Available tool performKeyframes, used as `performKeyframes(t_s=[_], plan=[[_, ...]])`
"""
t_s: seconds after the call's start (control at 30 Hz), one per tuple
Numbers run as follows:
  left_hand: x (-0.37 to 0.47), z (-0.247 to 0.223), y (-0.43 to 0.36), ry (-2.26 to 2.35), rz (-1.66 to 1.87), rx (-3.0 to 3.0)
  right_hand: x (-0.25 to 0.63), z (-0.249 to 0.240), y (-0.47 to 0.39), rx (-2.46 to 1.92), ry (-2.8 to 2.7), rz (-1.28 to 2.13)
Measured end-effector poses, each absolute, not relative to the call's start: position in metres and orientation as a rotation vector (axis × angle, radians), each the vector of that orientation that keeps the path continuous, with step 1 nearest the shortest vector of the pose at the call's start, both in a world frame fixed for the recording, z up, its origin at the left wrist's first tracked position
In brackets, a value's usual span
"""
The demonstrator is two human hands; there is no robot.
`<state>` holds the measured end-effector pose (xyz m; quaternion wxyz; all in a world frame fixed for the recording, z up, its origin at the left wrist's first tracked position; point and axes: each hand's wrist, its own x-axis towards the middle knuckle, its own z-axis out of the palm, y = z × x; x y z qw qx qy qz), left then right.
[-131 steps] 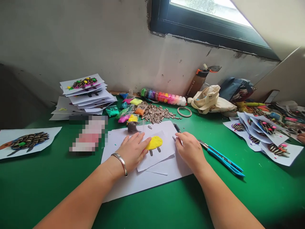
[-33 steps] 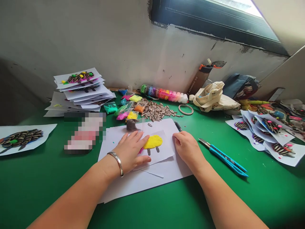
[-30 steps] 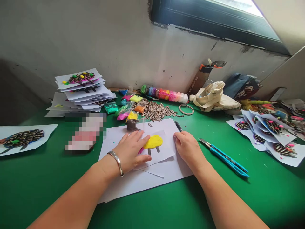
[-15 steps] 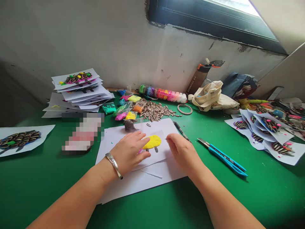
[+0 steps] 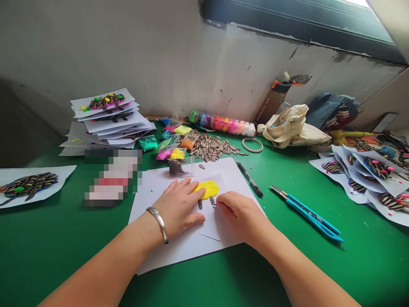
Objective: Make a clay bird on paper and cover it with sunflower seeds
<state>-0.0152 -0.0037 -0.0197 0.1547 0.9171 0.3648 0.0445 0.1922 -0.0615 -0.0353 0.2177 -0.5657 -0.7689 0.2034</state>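
Five left fingers [image 5: 191, 197] lie released, spread at the left of the yellow clay [image 5: 209, 190]; right fingers [image 5: 226, 199] pinch together below its right end, whether on anything I cannot tell.

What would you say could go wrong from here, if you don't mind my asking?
First, the blue utility knife lies to the right of the right hand with its blade exposed, so a careless sweep that way might cause a cut. Second, the left hand reaches over the yellow shape; if that is soft, pressure could dent it. Third, the right fingertips are close to a dark leg and might knock it askew.
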Motion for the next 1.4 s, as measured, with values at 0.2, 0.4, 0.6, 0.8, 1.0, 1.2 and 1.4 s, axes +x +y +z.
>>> performKeyframes(t_s=[0.2,0.4,0.6,0.8,1.0,1.2,1.4], plan=[[-0.014,-0.019,-0.005,1.051,0.128,2.634,0.191,-0.038,-0.061,-1.588,-2.134,0.537],[-0.015,-0.023,-0.004,1.044,0.146,2.637,0.189,-0.039,-0.061,-1.623,-2.159,0.497],[-0.017,-0.029,-0.004,1.043,0.175,2.635,0.194,-0.04,-0.059,-1.582,-2.08,0.535],[-0.016,-0.026,-0.004,1.043,0.141,2.633,0.191,-0.041,-0.059,-1.601,-2.115,0.507],[-0.017,-0.028,-0.003,1.045,0.16,2.611,0.193,-0.039,-0.059,-1.551,-2.066,0.544],[-0.017,-0.028,-0.004,1.038,0.164,2.617,0.189,-0.04,-0.061,-1.579,-2.099,0.516],[-0.016,-0.024,-0.004,1.044,0.138,2.61,0.19,-0.039,-0.06,-1.565,-2.062,0.548]])
